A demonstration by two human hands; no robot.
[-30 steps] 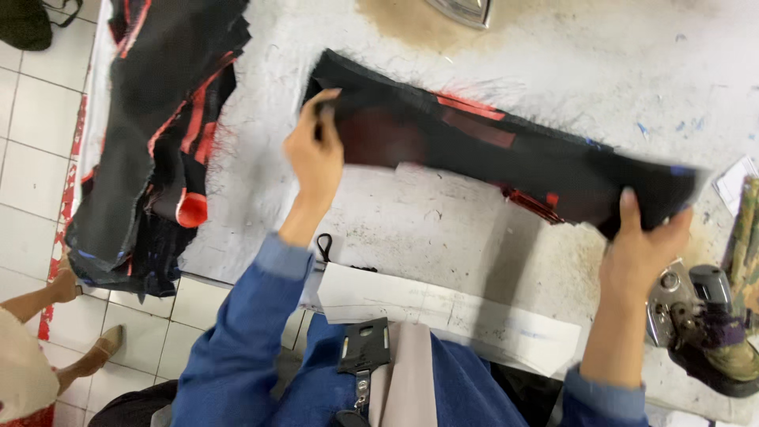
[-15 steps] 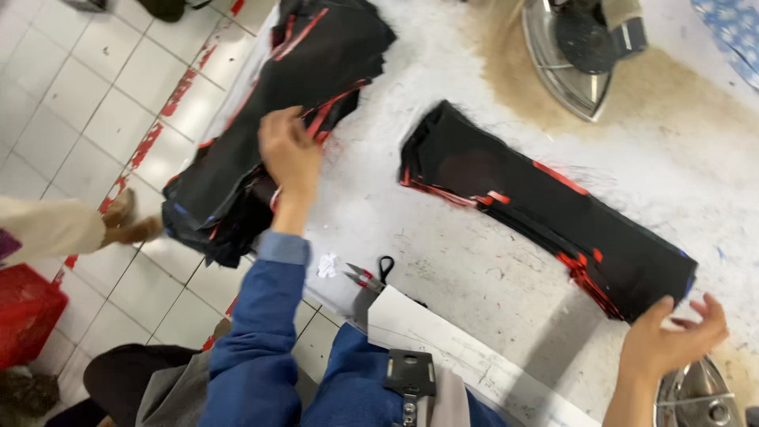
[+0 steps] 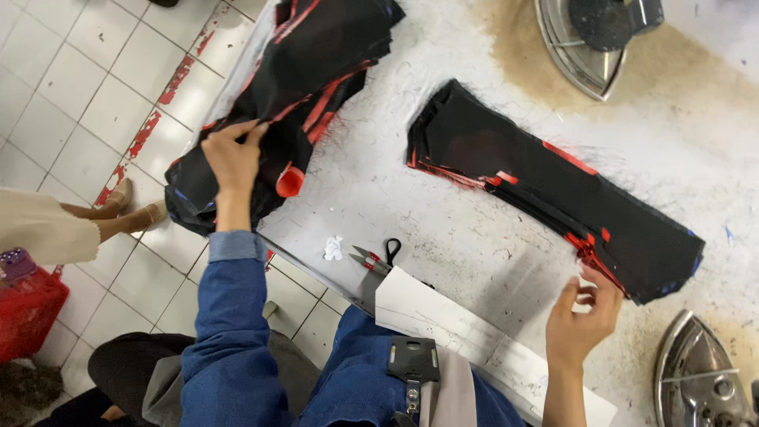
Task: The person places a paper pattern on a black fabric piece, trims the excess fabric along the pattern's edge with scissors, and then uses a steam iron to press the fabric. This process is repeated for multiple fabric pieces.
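Black cloth with red edges lies in two places on the white counter (image 3: 443,237). My left hand (image 3: 233,154) rests on the big pile of cloth (image 3: 292,95) at the counter's left edge, and its fingers are bent and pinch the top piece. Part of this pile hangs over the edge, above the tiled floor (image 3: 71,87). My right hand (image 3: 585,312) is just beside the near end of the long folded stack (image 3: 553,190), which lies flat in the middle of the counter. Its fingers are loosely curled and hold nothing; the fingertips are almost at the stack's red corner. Small scissors (image 3: 378,257) lie near the front edge, next to a white paper sheet (image 3: 466,332). One iron (image 3: 589,35) stands at the far side, another iron (image 3: 704,379) is near my right hand.
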